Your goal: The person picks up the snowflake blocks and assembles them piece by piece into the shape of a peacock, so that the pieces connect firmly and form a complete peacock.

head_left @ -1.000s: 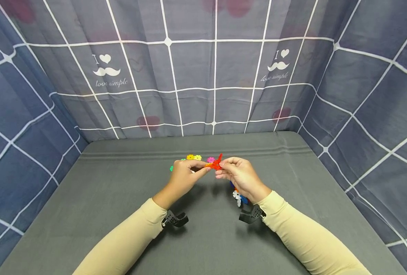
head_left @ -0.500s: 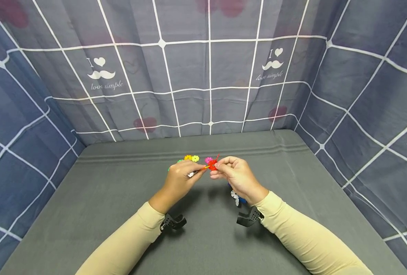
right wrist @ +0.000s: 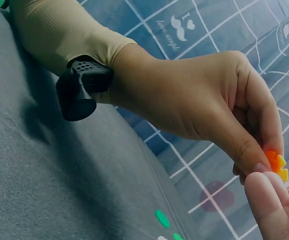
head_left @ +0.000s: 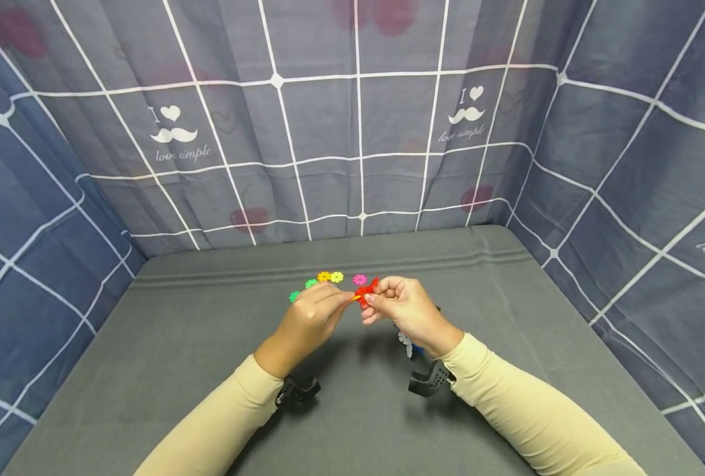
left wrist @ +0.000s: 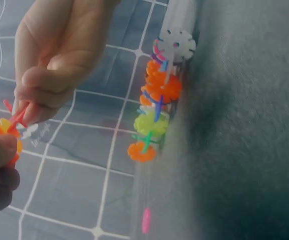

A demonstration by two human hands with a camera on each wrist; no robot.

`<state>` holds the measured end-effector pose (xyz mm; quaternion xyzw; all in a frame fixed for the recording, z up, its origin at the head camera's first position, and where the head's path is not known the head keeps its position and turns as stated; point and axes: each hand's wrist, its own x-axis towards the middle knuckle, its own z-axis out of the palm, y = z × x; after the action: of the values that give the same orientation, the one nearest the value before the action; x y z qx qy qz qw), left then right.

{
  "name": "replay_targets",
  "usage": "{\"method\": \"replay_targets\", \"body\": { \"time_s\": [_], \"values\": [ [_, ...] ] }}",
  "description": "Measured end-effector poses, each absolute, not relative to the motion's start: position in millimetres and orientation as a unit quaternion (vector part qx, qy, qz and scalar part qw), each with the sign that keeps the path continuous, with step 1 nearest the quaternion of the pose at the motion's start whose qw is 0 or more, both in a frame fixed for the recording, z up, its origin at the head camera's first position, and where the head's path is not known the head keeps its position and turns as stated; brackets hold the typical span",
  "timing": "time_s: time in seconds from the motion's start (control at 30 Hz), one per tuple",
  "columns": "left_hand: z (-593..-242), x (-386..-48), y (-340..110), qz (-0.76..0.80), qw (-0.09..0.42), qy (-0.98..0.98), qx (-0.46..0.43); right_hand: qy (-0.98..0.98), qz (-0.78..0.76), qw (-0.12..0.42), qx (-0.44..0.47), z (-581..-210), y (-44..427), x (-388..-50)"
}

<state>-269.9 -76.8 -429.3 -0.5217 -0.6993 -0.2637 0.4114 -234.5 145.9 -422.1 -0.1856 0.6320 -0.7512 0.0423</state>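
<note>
My left hand (head_left: 305, 320) pinches a yellow-and-orange notched flower disc (head_left: 356, 297) between thumb and fingers, its edge toward the right. My right hand (head_left: 409, 311) pinches red flower discs (head_left: 367, 289) right against it, above the table. In the left wrist view, the yellow-orange disc (left wrist: 2, 125) touches a red disc (left wrist: 17, 114) seen edge-on; whether they interlock I cannot tell. The right wrist view shows the left thumb and fingers on the orange-yellow disc (right wrist: 274, 162), while right-hand fingertips (right wrist: 264, 200) partly cover it. A small white piece (left wrist: 29, 131) shows behind the red one.
Behind the hands lie loose flower discs: green (head_left: 295, 297), orange-yellow (head_left: 324, 276), pale yellow (head_left: 336, 277) and pink (head_left: 360, 279). A cluster of joined discs (left wrist: 157, 90) in white, orange, blue and green lies beside the right wrist. Patterned curtains (head_left: 329, 125) enclose the grey table (head_left: 358, 423).
The red discs have tilted and turned in the right fingers. Both hands have shifted slightly left and lower in view, and the left hand has turned further over the yellow-orange disc.
</note>
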Motion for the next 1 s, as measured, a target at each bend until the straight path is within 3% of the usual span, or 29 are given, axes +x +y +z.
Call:
{"method": "replay_targets", "body": {
  "time_s": [0.3, 0.57, 0.8, 1.0],
  "values": [
    [-421.7, -278.5, -78.3, -0.307, 0.359, -0.708, -0.525, 0.624, -0.758, 0.023, -0.191, -424.2, 151.0, -243.9],
    [-424.0, -287.9, -86.6, -0.31, 0.3, -0.725, -0.537, 0.694, -0.682, 0.052, -0.224, -424.7, 159.5, -248.2],
    [-445.3, -307.4, -105.5, -0.274, 0.216, -0.855, -0.383, 0.64, -0.754, -0.007, -0.149, -427.3, 161.5, -260.8],
    [-473.5, -315.2, -109.2, -0.199, 0.116, -0.934, -0.272, 0.635, -0.766, 0.016, -0.103, -437.4, 163.0, -261.6]
  ]
}}
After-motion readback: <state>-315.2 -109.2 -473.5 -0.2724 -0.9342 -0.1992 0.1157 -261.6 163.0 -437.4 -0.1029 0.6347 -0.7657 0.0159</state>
